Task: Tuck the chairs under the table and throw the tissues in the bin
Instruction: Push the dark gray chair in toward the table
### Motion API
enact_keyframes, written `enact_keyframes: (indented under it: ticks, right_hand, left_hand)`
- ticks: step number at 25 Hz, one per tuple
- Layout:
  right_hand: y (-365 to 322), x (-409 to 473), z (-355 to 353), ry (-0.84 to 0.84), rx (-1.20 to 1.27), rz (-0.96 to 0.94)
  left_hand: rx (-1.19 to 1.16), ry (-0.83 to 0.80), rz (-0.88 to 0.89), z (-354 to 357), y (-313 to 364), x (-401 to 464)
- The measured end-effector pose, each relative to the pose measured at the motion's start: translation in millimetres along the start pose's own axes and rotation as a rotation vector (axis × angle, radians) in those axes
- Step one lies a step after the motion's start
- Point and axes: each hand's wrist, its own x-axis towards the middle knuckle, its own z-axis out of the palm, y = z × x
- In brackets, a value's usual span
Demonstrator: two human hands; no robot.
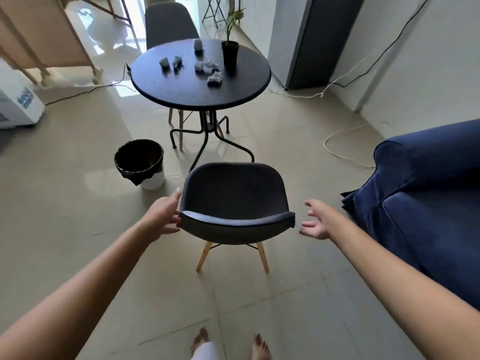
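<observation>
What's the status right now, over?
Left hand touching near chair backrest, right hand open beside it. Tissues on table. Path clear.

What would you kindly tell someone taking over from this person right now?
Left hand: open, touching the near chair's backrest edge.
Right hand: open, just off the backrest's other end, holding nothing.
Near chair stands clear of the round table; far chair sits behind the table.
Crumpled tissues all lie on the tabletop beside the potted plant; bin waits on the floor left of the near chair.
Done: nothing visible. Left: tuck chairs, bin tissues.
</observation>
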Motion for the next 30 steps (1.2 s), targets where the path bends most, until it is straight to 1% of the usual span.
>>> enact_keyframes:
  ticks: [2, 4, 6, 9, 12, 15, 21, 24, 30]
  right_hand:
    - [-16, -7, 3, -0.072, 0.002, 0.115]
    - [-22, -12, 11, -0.135, -0.012, 0.192]
    - [-19, -13, 23, -0.176, -0.022, 0.217]
    - [-9, -9, 41, -0.181, 0.067, 0.25]
    - [-4, 4, 46, -0.139, 0.06, 0.192]
    - [3, 12, 44, -0.13, 0.045, 0.168]
    - [3, 17, 47, -0.126, 0.165, 0.022]
    - [-21, 19, 45, -0.154, 0.141, -0.034]
    - [-101, 36, 62, -0.194, 0.041, -0.084]
  left_hand:
    - [-0.052, -0.036, -0.058, 14, 11, -5]
    - [-0.142, -0.089, -0.189, 27, 15, -6]
    - [-0.232, -0.067, -0.32, 39, 13, -3]
    - [-0.362, -0.025, -0.387, 52, 6, 4]
    - [-0.397, -0.048, -0.383, 50, 5, 11]
    - [-0.417, -0.081, -0.342, 50, 5, 10]
    - [-0.478, -0.032, -0.25, 57, 12, 19]
    - [-0.502, -0.002, -0.212, 63, 26, 24]
    - [-0.615, 0.033, -0.196, 76, 70, 56]
